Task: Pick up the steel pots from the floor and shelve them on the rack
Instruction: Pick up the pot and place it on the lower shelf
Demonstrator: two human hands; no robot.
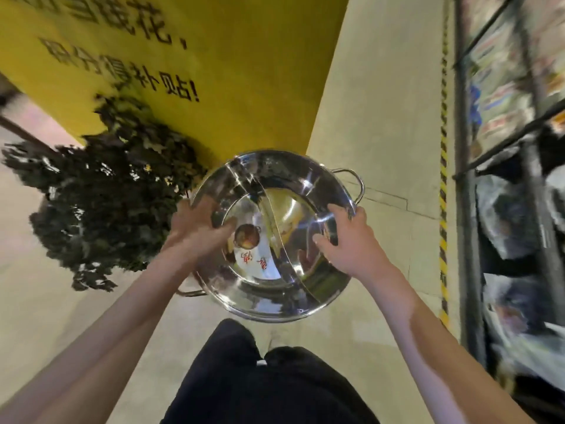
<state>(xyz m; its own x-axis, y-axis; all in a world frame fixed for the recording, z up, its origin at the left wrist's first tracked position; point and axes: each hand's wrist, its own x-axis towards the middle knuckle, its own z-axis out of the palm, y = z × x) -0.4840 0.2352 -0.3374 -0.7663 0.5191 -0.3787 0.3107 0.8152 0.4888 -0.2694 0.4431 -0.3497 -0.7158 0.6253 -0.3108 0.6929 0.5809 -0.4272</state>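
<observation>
- Pot (275, 237) first: wide, shiny steel, with a curved divider across the basin and a printed label on its floor; you carry it above the floor (382, 117), level with your thighs, mouth facing up toward you.
- Your left hand (195, 228) is clamped on the left rim, fingers curled over the edge into the basin.
- Your right hand (348, 237) is clamped on the right rim, thumb inside the basin, fingers wrapped under the lip just beside the loop handle (354, 185).
- A second loop handle (191, 292) pokes out low on the left, untouched; you are gripping rim, not handles.
- Slip risk, as I judge it: polished steel and a thin rim give little purchase, so if either grip loosens while you turn, the pot may tip and drop.
- The rack (467, 179) stands well apart on your right, its dark uprights and shelves blurred; what sits on them I cannot tell, so check for room before you slide the pot in.
- Swinging right, the far handle could catch an upright, which would jar the pot out of your grasp.
- The dark leafy plant (116, 191) sits near your left, in front of the yellow sign (214, 56); a wide turn could brush it.
- The striped floor tape (443, 166) runs along the rack's foot; mind your footing there.
</observation>
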